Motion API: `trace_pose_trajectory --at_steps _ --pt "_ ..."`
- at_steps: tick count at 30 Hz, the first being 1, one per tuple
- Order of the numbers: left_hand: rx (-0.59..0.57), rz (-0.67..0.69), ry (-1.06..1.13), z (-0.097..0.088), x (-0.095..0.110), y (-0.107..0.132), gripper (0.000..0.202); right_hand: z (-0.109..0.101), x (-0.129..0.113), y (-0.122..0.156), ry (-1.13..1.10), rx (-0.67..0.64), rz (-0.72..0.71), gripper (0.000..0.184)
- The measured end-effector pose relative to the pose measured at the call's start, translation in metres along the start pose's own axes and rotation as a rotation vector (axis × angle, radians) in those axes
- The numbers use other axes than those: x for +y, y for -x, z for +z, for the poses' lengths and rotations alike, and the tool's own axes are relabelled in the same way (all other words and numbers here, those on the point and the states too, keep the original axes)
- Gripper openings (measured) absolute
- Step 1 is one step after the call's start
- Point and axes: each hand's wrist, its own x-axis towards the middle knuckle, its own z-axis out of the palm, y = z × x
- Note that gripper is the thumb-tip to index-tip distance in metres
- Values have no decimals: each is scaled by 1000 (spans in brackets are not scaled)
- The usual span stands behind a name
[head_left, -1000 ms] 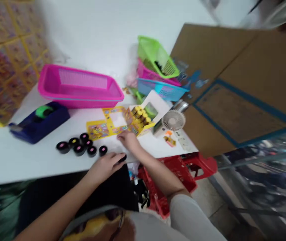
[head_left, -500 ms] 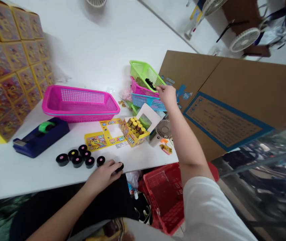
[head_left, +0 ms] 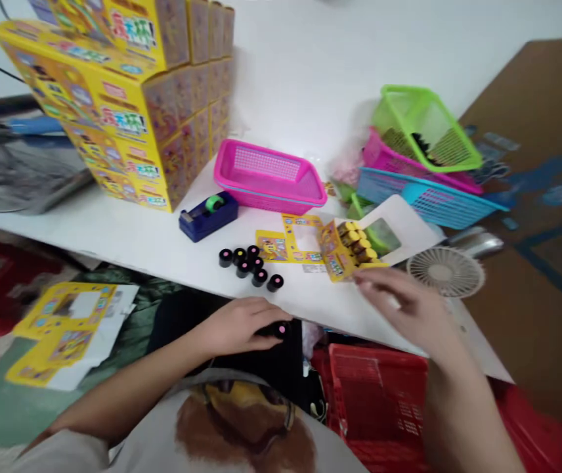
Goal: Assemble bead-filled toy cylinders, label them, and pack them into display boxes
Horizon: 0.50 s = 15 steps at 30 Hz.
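Note:
My left hand (head_left: 246, 325) is closed round a black round piece with a pink centre (head_left: 281, 330) at the table's front edge. Several similar black round pieces (head_left: 259, 277), most with pink centres and one with yellow, stand in a cluster just beyond it. My right hand (head_left: 406, 302) hovers at the front right corner of the opened yellow box (head_left: 336, 257). Its fingers are drawn together, and whatever they may hold is hidden and blurred. Brown tubes with yellow caps (head_left: 360, 242) fill that box. A flat printed card flap (head_left: 274, 246) spreads to its left.
A blue tape dispenser (head_left: 208, 217) and pink basket (head_left: 270, 197) stand behind the pieces. Stacked yellow boxes (head_left: 133, 131) rise at left. Right are a green basket (head_left: 458, 141) with black bits, atop pink and blue ones, and a fan (head_left: 446, 271). A red crate (head_left: 379, 387) sits below.
My right hand has come down from the green basket to beside the yellow box. My left hand has drawn back to the table edge, keeping the black piece. The view has turned left.

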Motion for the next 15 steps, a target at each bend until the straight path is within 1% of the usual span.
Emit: trace_pose_trajectory --at_steps 1,2,3,5,6,7,8,10,12,13,14,15 --pt "53 -73 -29 -15 0 9 29 18 5 15 -15 -107 -41 22" --pt "109 -172 -75 -30 -2 17 28 37 11 27 -38 -182 -57 27" --pt "168 -286 -137 -44 -6 25 28 57 16 35 -71 -214 -49 31" --pt "261 -503 -254 -67 -21 39 34 97 24 41 -150 -184 2 44" --pt "283 -585 -290 -75 -31 45 37 116 25 38 -180 -157 24 56" --pt "275 -651 -303 -80 -42 49 40 133 25 33 -210 -149 30 68" --pt "256 -706 -302 -83 -52 51 42 148 23 26 -238 -155 16 78" --pt "235 -801 -308 -84 -69 53 48 173 15 9 -257 -183 -34 91" --pt "247 -818 -318 -82 -76 48 59 188 5 -8 -243 -214 -76 94" --pt "273 -786 -320 -82 -76 43 66 191 -1 -15 -228 -240 -100 92" --pt "270 -720 -326 -82 -74 35 75 191 -5 -20 -215 -229 -119 90" --pt "232 -619 -326 -83 -69 26 84 188 -7 -22 -205 -188 -135 86"
